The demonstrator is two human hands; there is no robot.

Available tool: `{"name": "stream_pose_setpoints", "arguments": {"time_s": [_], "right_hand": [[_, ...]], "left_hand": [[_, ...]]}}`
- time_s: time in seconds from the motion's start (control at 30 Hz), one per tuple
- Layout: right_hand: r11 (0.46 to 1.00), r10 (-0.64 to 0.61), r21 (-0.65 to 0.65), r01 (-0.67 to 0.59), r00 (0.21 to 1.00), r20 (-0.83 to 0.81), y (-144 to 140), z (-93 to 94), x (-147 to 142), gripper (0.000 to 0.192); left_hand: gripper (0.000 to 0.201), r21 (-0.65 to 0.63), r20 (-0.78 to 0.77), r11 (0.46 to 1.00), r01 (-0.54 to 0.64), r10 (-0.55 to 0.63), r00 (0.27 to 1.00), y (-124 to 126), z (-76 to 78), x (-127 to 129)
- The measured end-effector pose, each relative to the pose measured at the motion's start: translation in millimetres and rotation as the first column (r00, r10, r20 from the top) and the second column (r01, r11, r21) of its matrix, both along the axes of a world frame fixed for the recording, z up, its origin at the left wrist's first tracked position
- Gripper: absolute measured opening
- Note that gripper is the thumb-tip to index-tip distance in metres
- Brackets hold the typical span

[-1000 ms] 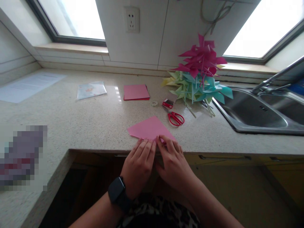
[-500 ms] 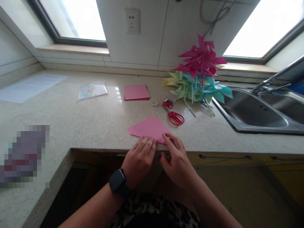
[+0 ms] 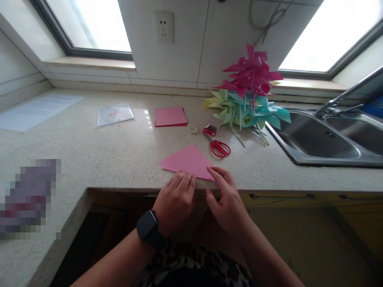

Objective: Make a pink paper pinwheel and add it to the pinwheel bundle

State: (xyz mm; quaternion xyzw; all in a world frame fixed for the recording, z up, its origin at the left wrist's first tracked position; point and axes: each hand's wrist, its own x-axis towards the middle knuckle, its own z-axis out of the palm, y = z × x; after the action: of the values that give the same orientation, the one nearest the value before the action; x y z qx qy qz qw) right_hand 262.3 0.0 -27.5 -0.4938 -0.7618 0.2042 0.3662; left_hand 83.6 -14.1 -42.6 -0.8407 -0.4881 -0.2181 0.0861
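A folded sheet of pink paper [image 3: 188, 158] lies near the front edge of the counter, its peak pointing away from me. The fingers of my left hand [image 3: 178, 193] lie flat along its near folded edge, pressing on it. My right hand [image 3: 224, 195] is at the paper's right corner, thumb and fingers apart, the index fingertip at or just over the edge. Beyond the paper are red-handled scissors [image 3: 220, 148], a small red box [image 3: 210, 130] and a roll of clear tape [image 3: 193, 130]. A stack of pink paper sheets [image 3: 170, 116] sits farther back.
Paper pinwheels [image 3: 251, 79] in magenta, blue, green and yellow are heaped at the back right, beside a steel sink [image 3: 323, 137]. A clear packet [image 3: 115, 115] and a printed sheet [image 3: 38, 109] rest at the left. The counter edge [image 3: 119, 188] runs under my wrists.
My right hand's fingers have lifted and spread slightly, uncovering more of the paper's right corner. My left hand stays on the near edge. The whole view has shifted slightly.
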Motion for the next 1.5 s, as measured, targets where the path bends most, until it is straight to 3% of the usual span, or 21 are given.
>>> {"name": "stream_pose_setpoints", "arguments": {"time_s": [0.4,0.67,1.0,1.5], "right_hand": [[1.000,-0.001,0.020,0.000,1.000,0.011,0,0.5,-1,0.048],[0.979,-0.045,0.201,-0.019,0.950,0.308,-16,-3.3,-17,0.046],[0.987,-0.053,0.162,-0.018,0.905,0.423,-20,-7.4,-33,0.061],[0.993,-0.035,0.113,-0.026,0.861,0.508,-7,-0.5,-31,0.055]], "left_hand": [[0.049,0.002,-0.018,1.000,0.013,-0.013,1.000,3,-5.0,0],[0.040,0.001,-0.014,1.000,0.009,-0.009,1.000,3,-5.6,0],[0.035,0.008,0.005,1.000,0.010,-0.010,1.000,3,-5.4,-2],[0.041,-0.052,0.016,0.998,0.023,-0.022,1.000,8,-8.3,-2]]}}
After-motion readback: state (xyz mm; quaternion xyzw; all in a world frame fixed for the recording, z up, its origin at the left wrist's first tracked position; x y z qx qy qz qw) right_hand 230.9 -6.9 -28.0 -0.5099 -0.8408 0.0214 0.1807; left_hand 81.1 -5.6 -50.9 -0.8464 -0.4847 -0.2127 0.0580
